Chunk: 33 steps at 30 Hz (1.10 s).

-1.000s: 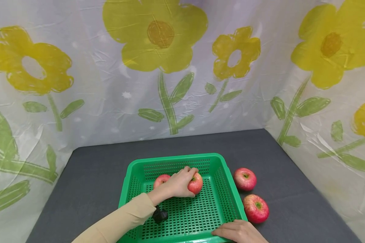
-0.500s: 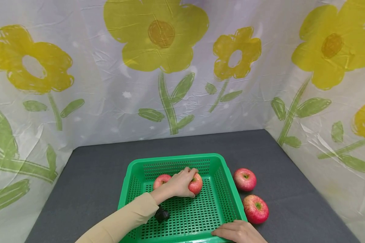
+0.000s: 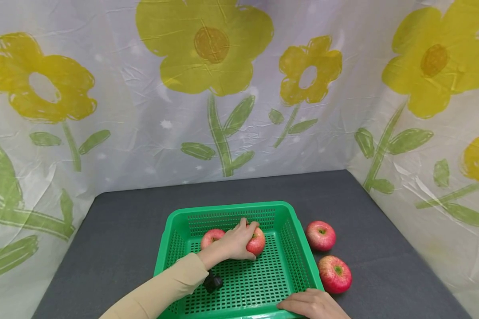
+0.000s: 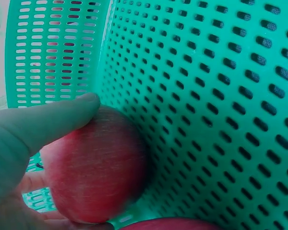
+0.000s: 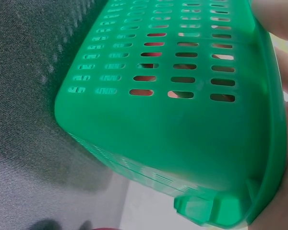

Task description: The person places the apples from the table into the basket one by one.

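A green perforated plastic basket (image 3: 231, 205) stands on the dark table. Inside it, near the far wall, my left hand (image 3: 234, 243) holds a red apple (image 3: 256, 242), thumb on the near side and fingers over the far side. The left wrist view shows this apple (image 4: 103, 167) low by the basket floor, part of it behind the thumb (image 4: 62, 120). A second apple (image 3: 211, 237) lies left of the hand, partly covered by it. My right hand (image 3: 313, 303) grips the basket's near right corner, and the right wrist view shows the rim (image 5: 276, 124) between thumb and fingers.
Two more apples, a farther one (image 3: 321, 235) and a nearer one (image 3: 335, 274), lie on the table just outside the basket's right wall. A black wrist camera (image 3: 213, 282) hangs under the left sleeve (image 3: 171, 283). Flower-printed sheets (image 3: 143, 133) enclose the table (image 3: 131, 212).
The fingertips of my left hand have shifted slightly on the apple, which stays in nearly the same place. The right hand and the basket have not visibly moved.
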### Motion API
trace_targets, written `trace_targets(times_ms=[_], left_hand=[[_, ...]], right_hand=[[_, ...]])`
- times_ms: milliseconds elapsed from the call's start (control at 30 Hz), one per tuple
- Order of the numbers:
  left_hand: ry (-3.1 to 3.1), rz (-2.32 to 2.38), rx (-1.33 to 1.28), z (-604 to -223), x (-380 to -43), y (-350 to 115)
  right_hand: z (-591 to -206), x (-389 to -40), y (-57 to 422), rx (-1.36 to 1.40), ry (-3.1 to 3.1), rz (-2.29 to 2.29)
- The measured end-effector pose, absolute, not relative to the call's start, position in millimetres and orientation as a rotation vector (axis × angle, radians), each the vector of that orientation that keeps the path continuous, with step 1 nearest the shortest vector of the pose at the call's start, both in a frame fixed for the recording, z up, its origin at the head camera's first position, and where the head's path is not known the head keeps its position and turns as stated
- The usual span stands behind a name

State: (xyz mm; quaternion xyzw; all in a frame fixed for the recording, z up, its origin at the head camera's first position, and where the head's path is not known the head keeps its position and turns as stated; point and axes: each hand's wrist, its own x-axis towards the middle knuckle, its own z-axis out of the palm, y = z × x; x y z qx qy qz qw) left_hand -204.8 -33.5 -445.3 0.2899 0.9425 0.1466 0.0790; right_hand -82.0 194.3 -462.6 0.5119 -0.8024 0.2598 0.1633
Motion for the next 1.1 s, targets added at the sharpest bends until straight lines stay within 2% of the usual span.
trace_targets(times_ms=[200,367,667,1100], left_hand=[[2.807,0.488,0.887,-432,-206,-43],[2.792,0.627,0.878,-405,-203,-62],[2.749,1.012,0.774,-367,-173,-109],[3.023,1.198,0.345,-399,-117,-207]], right_hand=[[-464,-81,194,1.457,-2.303,0.769],[-464,-80,194,1.452,-2.304,0.787],[-464,-82,195,1.456,-2.273,0.766],[-466,-82,195,1.454,-2.261,0.787]])
